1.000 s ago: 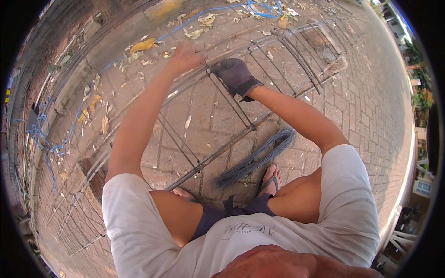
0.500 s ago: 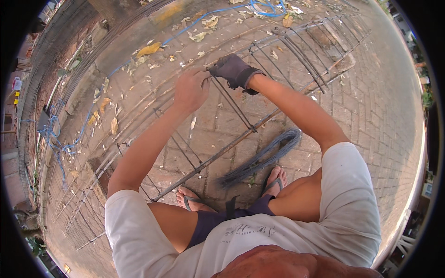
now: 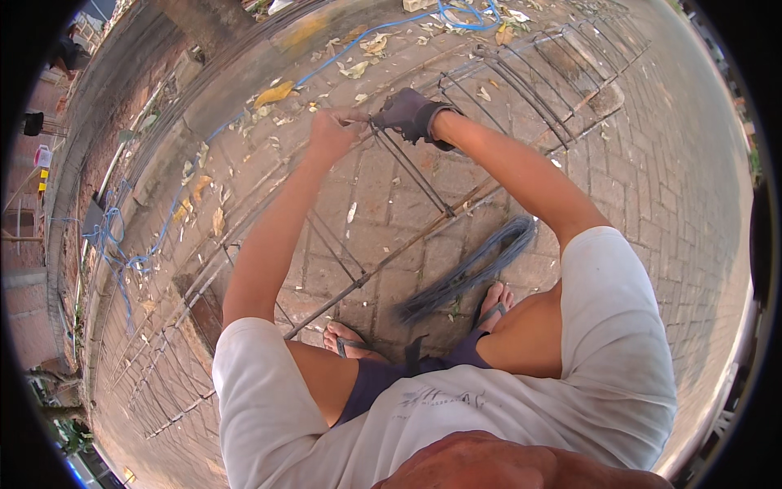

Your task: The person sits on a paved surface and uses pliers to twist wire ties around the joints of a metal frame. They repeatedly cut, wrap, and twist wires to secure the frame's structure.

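Observation:
A long rebar cage (image 3: 393, 262) of thin steel bars and cross ties stretches diagonally over the paving in front of me. At its far side, my bare left hand (image 3: 332, 134) is closed in a pinch, fingertips against a bar joint; anything in them is too small to make out. My right hand (image 3: 407, 115), in a dark fingerless-looking glove, is closed at the same joint, just right of the left. What it grips is hidden by the glove. Between my arms, near my feet, lies a looped bundle of thin grey tie wire (image 3: 476, 265).
Brick paving (image 3: 652, 204) surrounds the cage, scattered with dry leaves (image 3: 274, 94). A blue hose or cord (image 3: 346, 46) runs along the kerb, tangled at the left. Concrete or stone blocks (image 3: 198, 322) sit under the cage. A tree trunk (image 3: 199, 20) stands beyond the kerb.
My left hand has gone from a curled fist to a pinch with the fingers reaching toward the joint. The right hand stays at the joint, slightly turned. The whole view has shifted a little.

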### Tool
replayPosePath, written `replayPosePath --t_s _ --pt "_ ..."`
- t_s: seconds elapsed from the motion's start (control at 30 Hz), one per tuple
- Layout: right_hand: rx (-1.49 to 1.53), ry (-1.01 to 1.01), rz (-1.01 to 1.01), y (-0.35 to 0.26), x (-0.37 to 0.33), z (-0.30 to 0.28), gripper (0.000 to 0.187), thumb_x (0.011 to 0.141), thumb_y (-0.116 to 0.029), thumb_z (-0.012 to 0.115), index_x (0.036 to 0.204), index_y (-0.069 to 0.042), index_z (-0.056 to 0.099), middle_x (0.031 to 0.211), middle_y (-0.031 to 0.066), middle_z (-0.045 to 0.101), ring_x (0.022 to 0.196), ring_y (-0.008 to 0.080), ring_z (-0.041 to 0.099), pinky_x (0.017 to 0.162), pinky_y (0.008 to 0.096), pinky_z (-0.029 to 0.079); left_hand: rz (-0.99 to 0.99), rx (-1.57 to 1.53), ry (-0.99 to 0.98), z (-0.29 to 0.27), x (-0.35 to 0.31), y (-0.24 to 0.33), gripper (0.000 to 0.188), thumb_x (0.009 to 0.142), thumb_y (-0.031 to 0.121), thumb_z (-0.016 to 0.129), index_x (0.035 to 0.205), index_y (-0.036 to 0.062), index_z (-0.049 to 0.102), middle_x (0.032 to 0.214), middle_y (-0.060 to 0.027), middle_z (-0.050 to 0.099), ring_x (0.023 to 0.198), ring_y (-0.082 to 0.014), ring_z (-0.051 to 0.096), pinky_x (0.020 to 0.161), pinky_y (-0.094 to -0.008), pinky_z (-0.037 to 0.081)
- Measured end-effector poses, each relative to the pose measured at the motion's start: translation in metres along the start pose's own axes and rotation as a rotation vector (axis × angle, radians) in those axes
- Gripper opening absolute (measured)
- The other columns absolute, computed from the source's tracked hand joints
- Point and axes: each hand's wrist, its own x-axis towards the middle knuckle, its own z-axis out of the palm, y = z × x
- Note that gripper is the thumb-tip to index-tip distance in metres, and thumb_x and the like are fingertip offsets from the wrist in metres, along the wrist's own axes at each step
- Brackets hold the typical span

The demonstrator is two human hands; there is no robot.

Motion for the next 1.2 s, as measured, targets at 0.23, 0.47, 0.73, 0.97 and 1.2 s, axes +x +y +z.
replayPosePath --t_s 0.23,0.47,0.73,0.97,1.2 --pt "0.04 0.094 -0.065 0.007 -0.002 0.006 0.052 0.088 -0.059 0.075 0.086 -0.007 0.079 0.073 0.0091 0.073 0.064 0.0227 0.063 0.064 0.0403 0.053 -0.447 -0.259 -0.108 -0.005 0.016 0.0 0.022 0.08 0.007 0.092 0.091 -0.0027 0.075 0.084 -0.0106 0.076 0.069 -0.0167 0.073 0.058 -0.0299 0.06" --pt "0.157 -0.02 0.144 -0.015 -0.02 -0.009 0.051 0.087 -0.053 0.076 0.085 -0.002 0.078 0.07 0.0102 0.071 0.062 0.0224 0.062 0.062 0.0411 0.053 -0.135 0.668 -0.089 0.024 0.015 0.012 0.031 0.081 0.019 0.089 0.1 -0.0015 0.076 0.088 -0.0262 0.076 0.088 -0.0413 0.077 0.075 -0.0514 0.062" --pt "0.172 -0.032 0.03 -0.023 -0.028 -0.019 0.044 0.087 -0.046 0.08 0.083 -0.003 0.076 0.066 0.0092 0.066 0.058 0.0212 0.06 0.058 0.0409 0.053 -0.262 0.848 -0.066 0.036 0.016 0.035 0.025 0.081 0.013 0.081 0.1 -0.002 0.074 0.1 -0.0281 0.076 0.1 -0.046 0.076 0.083 -0.0551 0.061" --pt "-0.463 0.202 -0.499 -0.011 -0.021 -0.005 0.032 0.093 -0.036 0.077 0.089 -0.004 0.078 0.073 0.0159 0.073 0.058 0.0285 0.069 0.059 0.0387 0.058 -0.108 0.831 -0.186 0.023 0.033 0.014 0.048 0.086 0.016 0.082 0.131 0.0016 0.072 0.107 -0.0255 0.079 0.099 -0.0415 0.078 0.085 -0.0492 0.062" --pt "0.194 0.36 0.073 -0.028 -0.048 0.018 0.039 0.098 -0.042 0.073 0.093 -0.004 0.078 0.088 0.0207 0.077 0.09 0.039 0.075 0.079 0.0488 0.058 -0.684 -0.337 -0.343 -0.037 0.049 -0.017 0.075 0.094 0.008 0.075 0.162 0.0037 0.043 0.118 -0.0154 0.075 0.091 -0.0256 0.076 0.083 -0.0431 0.062"
